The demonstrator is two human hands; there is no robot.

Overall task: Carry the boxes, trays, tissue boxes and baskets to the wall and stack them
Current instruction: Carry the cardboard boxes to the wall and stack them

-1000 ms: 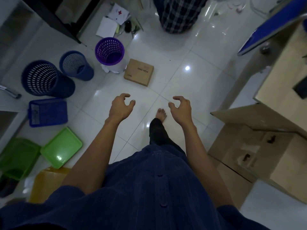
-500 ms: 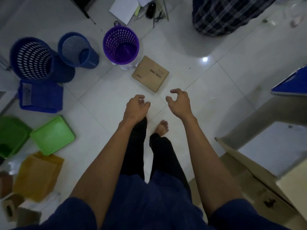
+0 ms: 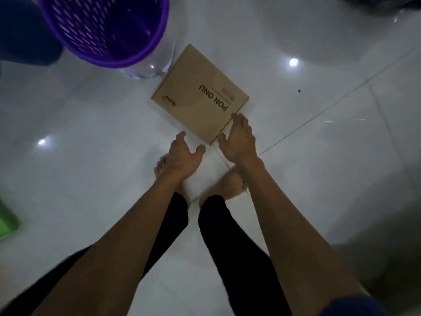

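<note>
From the head camera, looking steeply down, the floor is glossy white tile with thin dark grout lines, one long line running diagonally to the right of the box. Two round ceiling-light reflections shine on it, one to the right of the box and one well to its left. The room is dim and the edges of the view are blurred.

A flat rectangular brown cardboard box with dark printed lettering lies flat on the tiles, turned at an angle. Just beyond its far left corner stands a purple perforated plastic basket, upright, its rim seen from above, apparently seated in a clear container at its base. To the left of that basket is a dark blue shape, too blurred to name. Far to the left of the box, at the frame edge, a bright green corner shows.

The right hand is spread, fingers splayed, its fingertips at the box's near right edge; whether they press on it I cannot tell. The left hand is open and loosely curled, holding nothing, just short of the box's near corner. Bare feet and dark trouser legs stand on the tiles directly below the hands.
</note>
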